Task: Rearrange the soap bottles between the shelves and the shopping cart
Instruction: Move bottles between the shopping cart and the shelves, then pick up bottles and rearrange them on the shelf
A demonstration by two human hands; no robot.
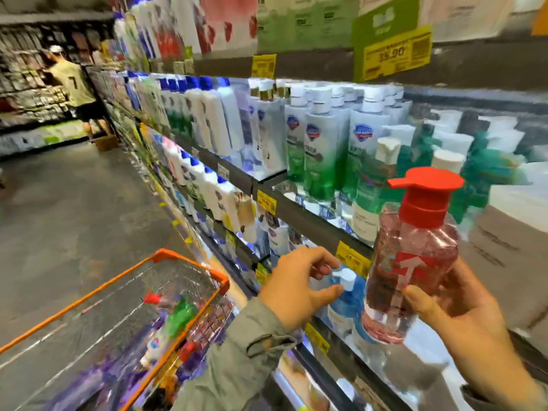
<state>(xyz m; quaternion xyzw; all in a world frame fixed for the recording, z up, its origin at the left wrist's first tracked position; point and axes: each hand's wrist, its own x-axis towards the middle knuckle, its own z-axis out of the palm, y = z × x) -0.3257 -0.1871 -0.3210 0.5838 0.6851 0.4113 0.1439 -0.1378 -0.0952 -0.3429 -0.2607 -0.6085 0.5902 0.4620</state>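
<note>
in the head view, the shopping cart sits low on the left, with some bottles already inside it. just right of the cart, the left hand reaches to a low shelf. its fingers and thumb are bent and pinch the white cap of a blue bottle, which stands on that shelf. further right of the cart and higher up, the right hand holds a pink bottle with a red pump. its fingers wrap round the lower half. the pink bottle is up in the air in front of the shelves and leans a little.

i think this step is a swap. the blue bottle looks ready to be lifted out and taken left to the cart. the pink one may then go into a free spot on the shelf. the next move needs a firm hold on that small cap and a straight lift.
</note>
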